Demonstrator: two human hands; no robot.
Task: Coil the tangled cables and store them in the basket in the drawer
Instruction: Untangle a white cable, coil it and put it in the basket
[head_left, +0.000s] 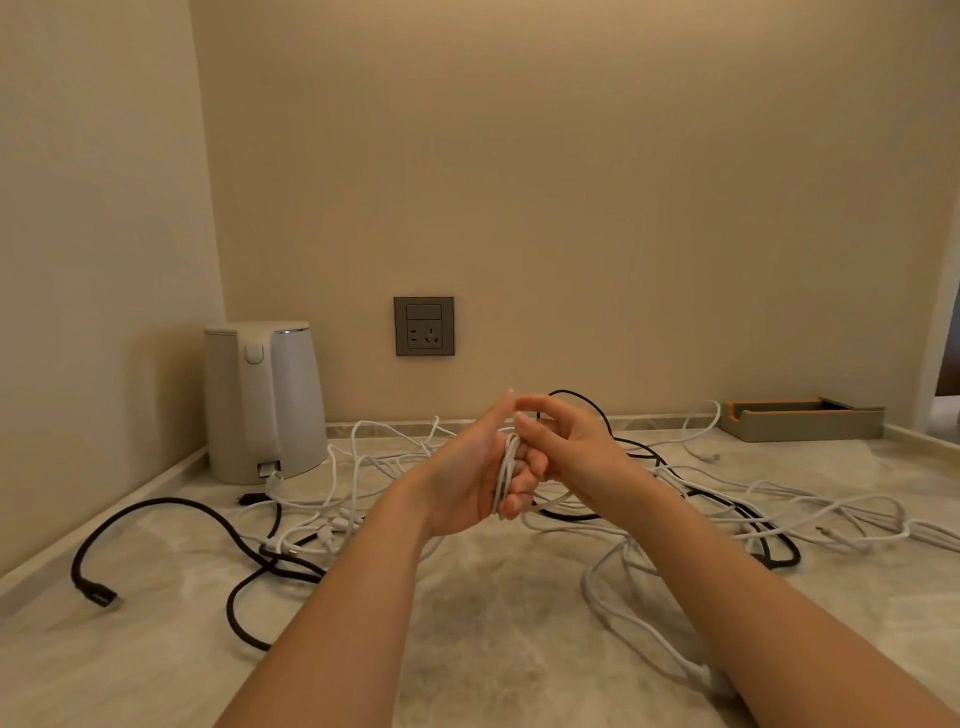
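Snugly within left grip (465, 480), white coil (506, 467).

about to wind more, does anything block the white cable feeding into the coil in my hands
The left hand grips the white coil, the right hand pinches it. Its trailing run lies tangled with a black cable on the counter, which could snag.

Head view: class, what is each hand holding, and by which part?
The left hand grips a white cable by its wound loops; the right hand pinches the same cable's loose strand above them.
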